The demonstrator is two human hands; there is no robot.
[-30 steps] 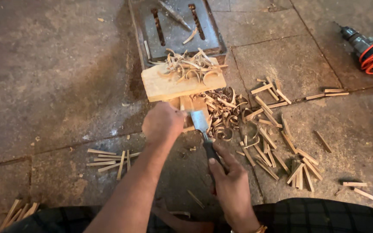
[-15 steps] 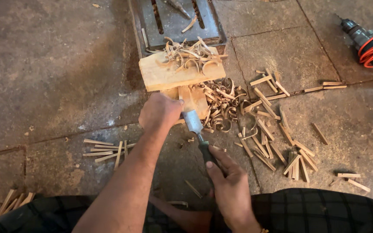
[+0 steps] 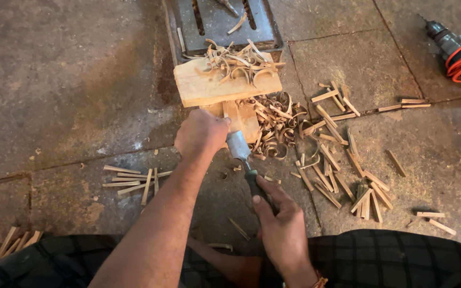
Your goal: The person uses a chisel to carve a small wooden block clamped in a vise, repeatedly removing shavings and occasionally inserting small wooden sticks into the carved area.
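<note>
The wood block (image 3: 209, 85) is pale tan, and the curled shavings (image 3: 273, 120) are light brown. The chisel (image 3: 241, 154) has a grey steel blade and a black handle. The floor (image 3: 65, 80) is mottled grey-brown stone. The drill (image 3: 454, 45) is dark with an orange cord. The cloth (image 3: 390, 261) is black with a faint check.

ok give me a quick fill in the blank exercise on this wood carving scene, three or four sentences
1. The right hand grips the dark handle of a ____, whose metal blade meets the wood.
2. The left hand presses down on a narrow piece of ____ at the blade.
3. Curled shavings lie heaped on top of the wooden ____ that rests on the stone floor.
4. The cable coiled on the power tool at the upper right is ____ in colour.

Missing words: chisel; wood; block; orange
</note>
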